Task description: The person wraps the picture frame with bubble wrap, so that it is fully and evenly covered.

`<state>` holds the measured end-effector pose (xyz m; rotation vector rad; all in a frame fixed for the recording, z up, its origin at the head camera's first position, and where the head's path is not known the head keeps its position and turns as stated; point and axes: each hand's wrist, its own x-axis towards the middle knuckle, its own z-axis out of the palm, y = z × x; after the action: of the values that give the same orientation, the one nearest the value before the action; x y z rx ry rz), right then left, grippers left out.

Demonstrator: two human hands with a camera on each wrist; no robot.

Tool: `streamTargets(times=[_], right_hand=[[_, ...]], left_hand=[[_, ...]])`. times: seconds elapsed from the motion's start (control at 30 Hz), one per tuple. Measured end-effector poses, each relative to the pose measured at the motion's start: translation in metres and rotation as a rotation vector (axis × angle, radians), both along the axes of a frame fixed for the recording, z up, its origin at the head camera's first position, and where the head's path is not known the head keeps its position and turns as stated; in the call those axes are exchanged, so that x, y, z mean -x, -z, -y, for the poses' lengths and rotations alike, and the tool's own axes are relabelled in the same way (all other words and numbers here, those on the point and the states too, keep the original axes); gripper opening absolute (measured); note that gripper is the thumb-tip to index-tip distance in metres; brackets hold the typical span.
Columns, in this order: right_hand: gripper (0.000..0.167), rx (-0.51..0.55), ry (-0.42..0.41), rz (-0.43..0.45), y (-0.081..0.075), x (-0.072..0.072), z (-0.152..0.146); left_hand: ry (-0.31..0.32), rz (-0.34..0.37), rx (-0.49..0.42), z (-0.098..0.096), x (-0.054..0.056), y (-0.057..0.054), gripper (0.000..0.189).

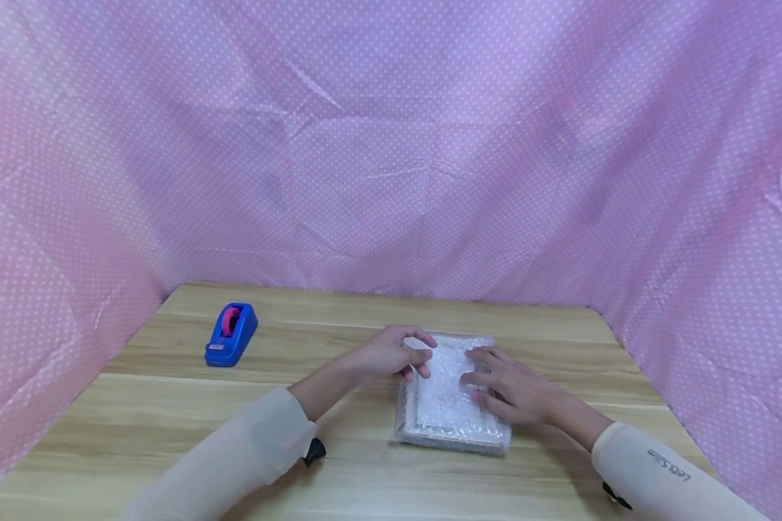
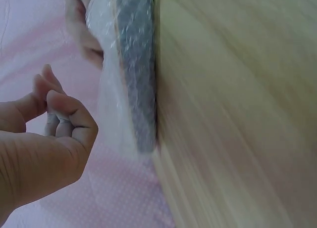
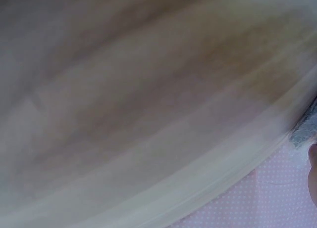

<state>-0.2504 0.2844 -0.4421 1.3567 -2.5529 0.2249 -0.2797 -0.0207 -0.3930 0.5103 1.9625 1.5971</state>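
Observation:
A flat rectangular package in clear bubble wrap (image 1: 444, 394) lies on the table; a frame-like border shows through the wrap. My right hand (image 1: 511, 387) rests on its right part with spread, slightly bent fingers. Over the package's upper left side is my left hand (image 1: 397, 352), its fingers loosely curled and a small gap between thumb and index finger. Seen from the left wrist, that left hand (image 2: 54, 129) is apart from the wrapped edge (image 2: 136, 74), and nothing shows between its fingers. In the right wrist view only a corner of the package (image 3: 306, 126) and a bit of finger appear.
A blue tape dispenser (image 1: 232, 336) with a pink core stands at the table's back left. The wooden table (image 1: 339, 304) is enclosed by pink dotted cloth (image 1: 391, 181) at the back and both sides.

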Motion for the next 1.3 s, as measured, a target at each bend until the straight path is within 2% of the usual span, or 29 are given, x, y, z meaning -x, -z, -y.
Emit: streamTargets(times=[0.23,0.5,0.97,1.3], right_hand=[[0.028,-0.010,0.023,0.010,-0.002,-0.001,0.001],[0.028,-0.009,0.012,0.009,-0.002,-0.001,0.002],[0.028,-0.006,0.020,0.016,-0.001,-0.001,0.002],[0.028,0.002,0.014,0.024,-0.002,-0.001,0.002]], left_hand=[[0.011,0.011,0.000,-0.015,-0.005,0.005,0.027],[-0.007,0.003,0.012,-0.021,-0.008,0.007,0.026],[-0.081,-0.058,0.069,-0.032,-0.011,0.011,0.025],[-0.035,0.027,0.051,-0.039,-0.015,0.015,0.032]])
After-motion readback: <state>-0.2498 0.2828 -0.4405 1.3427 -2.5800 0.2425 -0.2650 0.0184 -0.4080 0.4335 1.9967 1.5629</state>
